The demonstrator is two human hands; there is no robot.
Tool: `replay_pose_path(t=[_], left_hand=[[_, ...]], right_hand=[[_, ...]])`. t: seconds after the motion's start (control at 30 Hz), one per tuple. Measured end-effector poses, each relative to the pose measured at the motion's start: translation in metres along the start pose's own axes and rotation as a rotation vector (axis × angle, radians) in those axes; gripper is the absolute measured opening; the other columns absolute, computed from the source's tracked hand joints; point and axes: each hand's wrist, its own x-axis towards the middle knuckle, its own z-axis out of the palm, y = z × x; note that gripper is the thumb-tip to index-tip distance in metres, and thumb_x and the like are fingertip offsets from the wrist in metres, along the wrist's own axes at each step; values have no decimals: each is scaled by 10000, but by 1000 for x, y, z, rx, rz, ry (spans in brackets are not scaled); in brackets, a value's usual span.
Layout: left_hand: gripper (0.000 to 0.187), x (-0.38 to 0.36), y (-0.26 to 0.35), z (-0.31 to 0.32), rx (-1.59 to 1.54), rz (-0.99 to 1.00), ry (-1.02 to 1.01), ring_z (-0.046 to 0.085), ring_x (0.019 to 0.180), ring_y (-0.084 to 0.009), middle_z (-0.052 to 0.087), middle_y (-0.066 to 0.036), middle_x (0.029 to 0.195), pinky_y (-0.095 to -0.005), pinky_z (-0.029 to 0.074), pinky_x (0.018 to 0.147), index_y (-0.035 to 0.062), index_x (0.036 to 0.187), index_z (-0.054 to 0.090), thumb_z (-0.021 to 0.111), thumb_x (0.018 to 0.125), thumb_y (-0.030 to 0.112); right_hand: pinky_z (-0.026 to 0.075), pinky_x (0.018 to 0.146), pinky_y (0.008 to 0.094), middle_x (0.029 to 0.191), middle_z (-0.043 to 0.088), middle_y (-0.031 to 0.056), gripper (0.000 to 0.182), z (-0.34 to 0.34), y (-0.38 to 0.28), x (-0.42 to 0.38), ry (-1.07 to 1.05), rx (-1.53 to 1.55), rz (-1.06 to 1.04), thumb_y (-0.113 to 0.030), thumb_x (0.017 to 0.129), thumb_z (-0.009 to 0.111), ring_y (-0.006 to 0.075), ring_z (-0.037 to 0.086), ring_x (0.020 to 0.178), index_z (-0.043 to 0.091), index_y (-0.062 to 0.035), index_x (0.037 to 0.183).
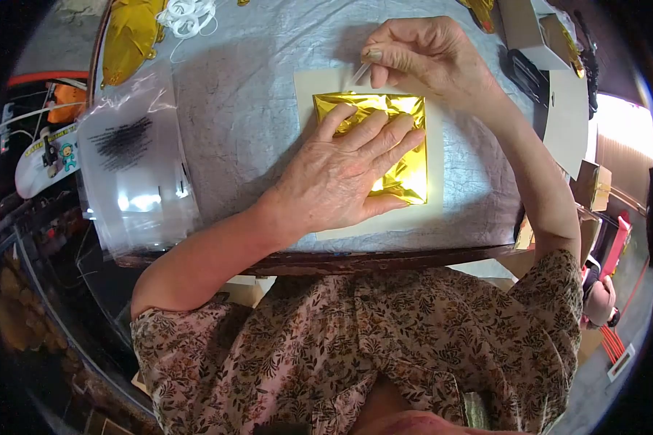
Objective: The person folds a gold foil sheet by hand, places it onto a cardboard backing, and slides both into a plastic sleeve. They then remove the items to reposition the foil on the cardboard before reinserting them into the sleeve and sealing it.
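Floral shirt (355, 326): nearest the camera, below both hands, its sleeves ending around the elbows.
Left hand (352, 159): palm down, 4 fingers spread and resting on the gold foil packet, thumb along its lower edge.
Right hand (406, 61): raised just beyond the left, thumb and index finger pinching a thin clear strip (360, 73).
Gold foil packet (412, 170): under the left hand, squarish, shiny and creased, its right side uncovered.
Beige sheet (374, 223): flat beneath the packet, showing around it.
Grey cloth (228, 138): spread on the table under the sheet.
Clear plastic bags (134, 192): left of the left hand, stacked, with dark print, near the table's edge.
White ribbon (187, 17): loosely coiled, beyond the left hand and to its left.
Gold foil balloon (129, 43): left of the ribbon, crumpled.
Open box (530, 32): right of the right hand and farther out.
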Motion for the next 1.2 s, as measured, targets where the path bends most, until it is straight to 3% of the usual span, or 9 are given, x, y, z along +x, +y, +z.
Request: replay_pose_path(t=[0.27, 1.03, 1.1, 1.2], left_hand=[[819, 0, 4, -2, 77, -16, -15, 461, 1310, -196, 509, -25, 1497, -531, 277, 1144, 125, 1485, 534, 657, 853, 632], [803, 0, 3, -3, 59, -19, -3, 461, 1347, -200, 501, -27, 1517, -561, 265, 1168, 129, 1473, 549, 664, 864, 639], [803, 0, 3, -3, 62, -19, -2, 462, 1347, -202, 503, -26, 1516, -562, 263, 1170, 128, 1472, 550, 667, 862, 637], [803, -1, 3, -2, 50, -16, -1, 463, 1350, -207, 507, -28, 1511, -564, 258, 1174, 127, 1470, 553, 676, 855, 628]], right_hand=[[526, 743, 207, 834, 714, 18, 203, 2, 3, -1, -7, 2, -40, -175, 1042, 643, 52, 641, 790, 722, 12, 1049], [533, 774, 216, 818, 709, 3, 190, -1, 5, 3, -9, 2, -26, -183, 1038, 648, 45, 644, 808, 719, -6, 1028], [540, 820, 248, 914, 744, 30, 160, -7, 8, 7, -57, -63, 59, -151, 1022, 656, 97, 680, 879, 718, -13, 1076], [555, 728, 263, 855, 765, 49, 253, -11, -4, 14, -111, -33, 35, -238, 1036, 655, 107, 706, 806, 737, 2, 1035]])
